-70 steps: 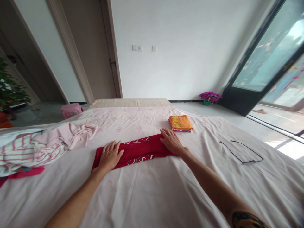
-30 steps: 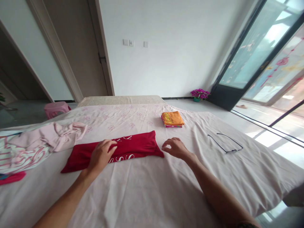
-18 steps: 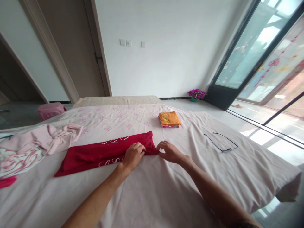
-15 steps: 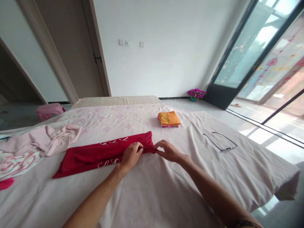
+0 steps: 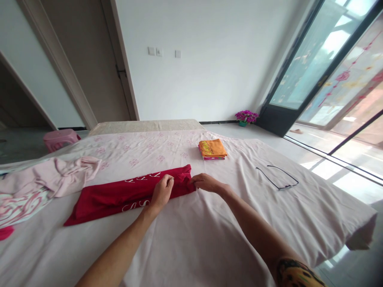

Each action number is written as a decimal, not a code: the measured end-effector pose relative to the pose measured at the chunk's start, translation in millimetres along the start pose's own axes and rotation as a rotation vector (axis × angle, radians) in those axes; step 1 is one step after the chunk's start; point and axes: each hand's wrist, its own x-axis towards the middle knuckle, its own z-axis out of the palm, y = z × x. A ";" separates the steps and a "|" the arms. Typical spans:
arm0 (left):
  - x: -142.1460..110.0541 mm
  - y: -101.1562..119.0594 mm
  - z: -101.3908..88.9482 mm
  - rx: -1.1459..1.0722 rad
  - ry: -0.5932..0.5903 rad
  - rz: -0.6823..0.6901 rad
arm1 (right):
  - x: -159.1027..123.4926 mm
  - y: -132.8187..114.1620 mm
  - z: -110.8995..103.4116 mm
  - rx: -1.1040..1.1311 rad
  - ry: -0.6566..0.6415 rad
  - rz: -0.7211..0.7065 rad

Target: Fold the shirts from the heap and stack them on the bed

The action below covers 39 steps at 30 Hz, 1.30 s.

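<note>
A red shirt (image 5: 110, 197) with white lettering lies folded into a long strip, slanting across the bed. My left hand (image 5: 162, 191) is closed over its right half, fingers curled against the cloth; the fingertips are partly hidden. At the right end of the strip, my right hand (image 5: 206, 182) pinches the corner of the shirt between thumb and fingers. Between the two hands the red cloth is bunched into a small raised fold. Beyond them sits a folded orange garment (image 5: 213, 148) with yellow lettering, on top of a pink folded piece.
Black-framed glasses (image 5: 278, 179) lie on the pale bedsheet (image 5: 209, 247) at the right. Crumpled pink clothing (image 5: 66, 173) is heaped at the left. A pink stool (image 5: 61, 138) stands past the bed's left side, and purple flowers (image 5: 246, 116) by the wall.
My left hand has shifted slightly left along the shirt. My right hand has moved a little left and up, its fingers closer together. The cloth near the right end now lies more spread.
</note>
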 end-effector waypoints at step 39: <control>-43.2 -0.2 -78.8 0.289 -0.170 0.391 | 61.6 -18.3 39.4 -0.526 0.333 0.159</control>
